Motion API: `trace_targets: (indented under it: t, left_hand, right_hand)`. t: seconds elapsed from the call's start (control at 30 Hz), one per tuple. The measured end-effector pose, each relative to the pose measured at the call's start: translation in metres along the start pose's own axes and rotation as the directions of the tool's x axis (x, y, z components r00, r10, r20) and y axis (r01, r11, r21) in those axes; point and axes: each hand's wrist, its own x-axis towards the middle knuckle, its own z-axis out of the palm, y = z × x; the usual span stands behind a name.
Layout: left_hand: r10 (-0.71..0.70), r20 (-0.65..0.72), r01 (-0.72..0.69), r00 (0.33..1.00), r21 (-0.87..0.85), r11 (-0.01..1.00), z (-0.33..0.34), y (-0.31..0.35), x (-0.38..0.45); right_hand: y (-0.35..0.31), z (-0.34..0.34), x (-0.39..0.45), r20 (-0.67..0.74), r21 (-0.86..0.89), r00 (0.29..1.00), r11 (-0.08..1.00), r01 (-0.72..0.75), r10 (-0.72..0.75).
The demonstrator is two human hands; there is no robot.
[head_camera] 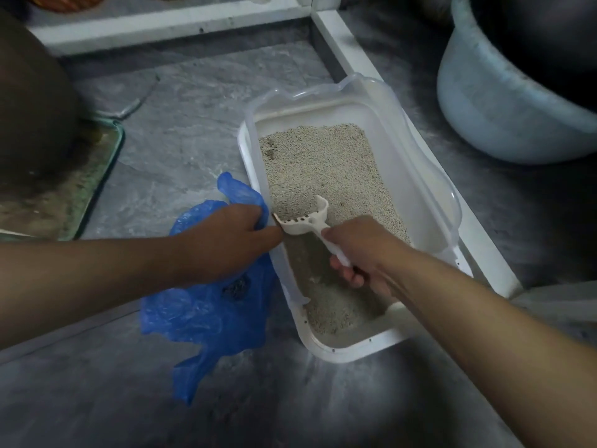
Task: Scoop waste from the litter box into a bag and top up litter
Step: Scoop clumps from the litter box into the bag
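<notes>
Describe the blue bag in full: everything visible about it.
The blue plastic bag is thin, crinkled and translucent, lying slumped on the grey floor against the left outer wall of the white litter box. The left hand grips its upper edge, bunching it near the box rim, with one flap standing up above the fingers. A dark clump, seemingly scooped waste, shows through the film below the hand. A loose tail trails toward the camera. The white scoop sits just right of the held edge.
</notes>
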Motion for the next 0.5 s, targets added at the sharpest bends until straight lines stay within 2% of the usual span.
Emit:
trace_targets:
  t: [0.27,0.37,0.4,0.5]
  left_hand:
    - [0.01,0.05,-0.016,0.999,0.13,0.991,-0.006,0.001,0.002]
    - [0.04,0.064,-0.052,0.997,0.195,0.979,-0.009,-0.002,0.004]
    - [0.042,0.075,-0.056,0.996,0.195,0.979,-0.009,-0.003,0.004]
    - [0.077,0.07,-0.09,0.995,0.205,0.975,-0.01,-0.002,0.006]
  right_hand:
    - [-0.037,0.02,0.029,-0.036,0.126,0.997,0.99,0.07,-0.066]
    - [-0.042,0.035,0.042,-0.011,0.318,0.997,0.945,0.072,-0.073]
    - [-0.043,0.04,0.045,-0.04,0.311,0.994,0.944,0.109,-0.101]
    - [-0.033,0.046,0.058,-0.201,-0.046,0.934,0.955,0.293,-0.296]
